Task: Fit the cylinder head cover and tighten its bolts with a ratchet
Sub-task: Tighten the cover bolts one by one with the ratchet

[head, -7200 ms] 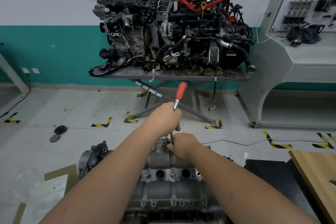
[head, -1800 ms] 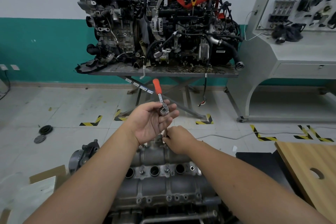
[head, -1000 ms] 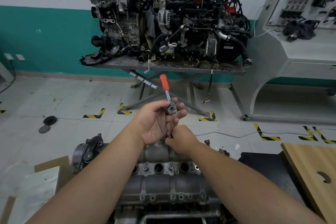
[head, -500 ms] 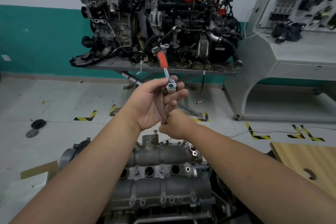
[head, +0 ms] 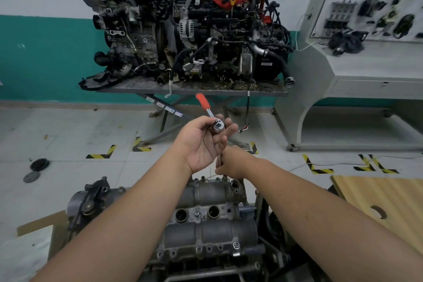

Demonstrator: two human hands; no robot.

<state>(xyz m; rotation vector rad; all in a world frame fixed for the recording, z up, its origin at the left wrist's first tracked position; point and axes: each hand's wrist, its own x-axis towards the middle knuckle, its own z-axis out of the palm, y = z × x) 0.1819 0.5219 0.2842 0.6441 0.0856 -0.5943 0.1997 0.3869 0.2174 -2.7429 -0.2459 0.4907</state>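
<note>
- The chrome ratchet with the orange-red handle (head: 211, 117) is held at its round head by the left hand (head: 201, 142), palm up, with thumb and fingers curled round the head; the handle is pointed up and away, tilted to the left.
- A thin steel extension bar (head: 220, 160) is seen running down from the ratchet head into the right hand (head: 231, 163), whose fingers are closed in a pinch round the bar just above the engine.
- The grey cast-aluminium cylinder head cover (head: 206, 217) is seated on the engine below both forearms, with its round plug wells facing up.
- Compared with half a second earlier, both hands are lowered towards the cover's far end; the grip on the ratchet head is unchanged.
- Two dirty engines on a steel lift table (head: 192, 88) are shown by the wall, with a grey training console (head: 357, 68) to the right and a wooden board (head: 384, 204) near the right forearm.
</note>
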